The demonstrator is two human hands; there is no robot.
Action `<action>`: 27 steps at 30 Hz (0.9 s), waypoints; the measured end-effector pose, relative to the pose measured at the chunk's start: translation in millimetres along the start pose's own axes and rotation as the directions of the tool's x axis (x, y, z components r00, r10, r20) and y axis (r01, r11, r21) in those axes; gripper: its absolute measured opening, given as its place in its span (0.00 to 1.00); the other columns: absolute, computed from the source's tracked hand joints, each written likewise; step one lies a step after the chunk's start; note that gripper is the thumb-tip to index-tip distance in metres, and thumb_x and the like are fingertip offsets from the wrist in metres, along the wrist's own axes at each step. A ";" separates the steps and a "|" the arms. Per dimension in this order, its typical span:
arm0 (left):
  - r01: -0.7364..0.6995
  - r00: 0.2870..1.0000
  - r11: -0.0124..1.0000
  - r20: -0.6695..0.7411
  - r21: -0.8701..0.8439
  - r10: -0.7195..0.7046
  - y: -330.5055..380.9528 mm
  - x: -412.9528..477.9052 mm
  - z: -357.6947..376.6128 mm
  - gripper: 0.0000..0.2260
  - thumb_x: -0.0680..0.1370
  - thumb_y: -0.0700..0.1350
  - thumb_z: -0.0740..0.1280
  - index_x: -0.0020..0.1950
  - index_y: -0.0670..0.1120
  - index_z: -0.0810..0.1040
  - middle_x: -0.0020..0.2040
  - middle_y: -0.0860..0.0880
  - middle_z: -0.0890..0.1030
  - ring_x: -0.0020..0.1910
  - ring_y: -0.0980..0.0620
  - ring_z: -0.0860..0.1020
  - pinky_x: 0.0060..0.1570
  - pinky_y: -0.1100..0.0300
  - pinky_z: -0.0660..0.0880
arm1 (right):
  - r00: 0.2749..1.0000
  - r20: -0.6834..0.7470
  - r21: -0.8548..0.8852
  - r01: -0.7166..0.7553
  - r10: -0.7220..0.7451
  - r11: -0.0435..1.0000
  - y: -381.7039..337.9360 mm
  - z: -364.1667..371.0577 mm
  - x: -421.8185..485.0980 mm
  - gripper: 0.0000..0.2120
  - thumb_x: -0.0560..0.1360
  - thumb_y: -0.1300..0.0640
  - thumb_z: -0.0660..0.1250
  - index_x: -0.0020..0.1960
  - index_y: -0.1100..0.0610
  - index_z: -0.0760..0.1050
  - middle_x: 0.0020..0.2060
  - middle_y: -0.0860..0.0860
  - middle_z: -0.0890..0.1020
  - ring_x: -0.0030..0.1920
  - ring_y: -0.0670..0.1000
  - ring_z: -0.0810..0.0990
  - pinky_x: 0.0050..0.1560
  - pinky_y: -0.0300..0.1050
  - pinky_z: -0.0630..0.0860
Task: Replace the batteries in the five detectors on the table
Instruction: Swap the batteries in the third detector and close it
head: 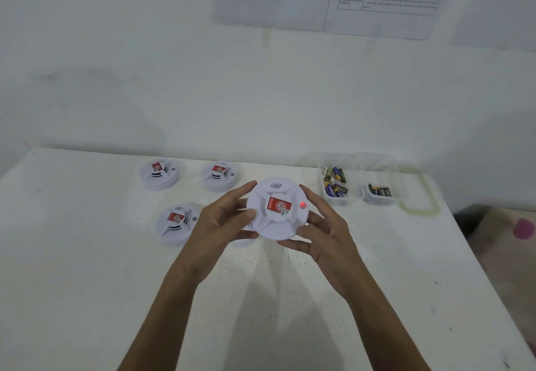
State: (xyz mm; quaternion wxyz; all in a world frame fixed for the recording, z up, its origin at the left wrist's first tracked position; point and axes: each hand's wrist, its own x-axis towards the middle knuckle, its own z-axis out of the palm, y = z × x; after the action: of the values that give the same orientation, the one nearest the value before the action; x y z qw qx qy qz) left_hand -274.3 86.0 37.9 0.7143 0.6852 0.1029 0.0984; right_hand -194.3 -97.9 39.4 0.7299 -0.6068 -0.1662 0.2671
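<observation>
A round white detector (pixel 277 209) with a red label and a lit red lamp is held above the table, face up. My left hand (pixel 223 222) grips its left rim and my right hand (pixel 322 231) grips its right rim. Three more white detectors rest on the table: one at the back left (pixel 159 174), one at the back middle (pixel 220 175), one at the front left (pixel 175 224). A further white detector (pixel 242 243) is mostly hidden under my left hand. Two clear tubs at the back right hold batteries: the left tub (pixel 333 186) has several, the right tub (pixel 380 191) fewer.
The white table (pixel 261 298) ends at a wall at the back and has an edge along the right. A clear lid with a greenish rim (pixel 420 193) lies beside the tubs. Papers hang on the wall.
</observation>
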 end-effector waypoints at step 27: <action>0.007 1.000 1.000 -0.012 0.017 -0.007 -0.4 4.4 -0.2 0.20 0.74 0.46 0.67 0.64 0.59 0.72 0.54 0.57 0.83 0.56 0.54 0.81 0.46 0.59 0.80 | 0.999 -0.028 -0.006 -0.023 0.023 1.000 3.3 -0.8 6.4 0.25 0.76 0.67 0.65 0.69 0.50 0.69 0.56 0.47 0.82 0.56 0.53 0.82 0.48 0.53 0.81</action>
State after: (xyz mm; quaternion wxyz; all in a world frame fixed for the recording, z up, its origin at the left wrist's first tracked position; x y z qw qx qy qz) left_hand -270.1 87.4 37.4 0.7081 0.6904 0.1104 0.0988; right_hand -189.4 -94.3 35.5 0.7272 -0.6146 -0.1498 0.2665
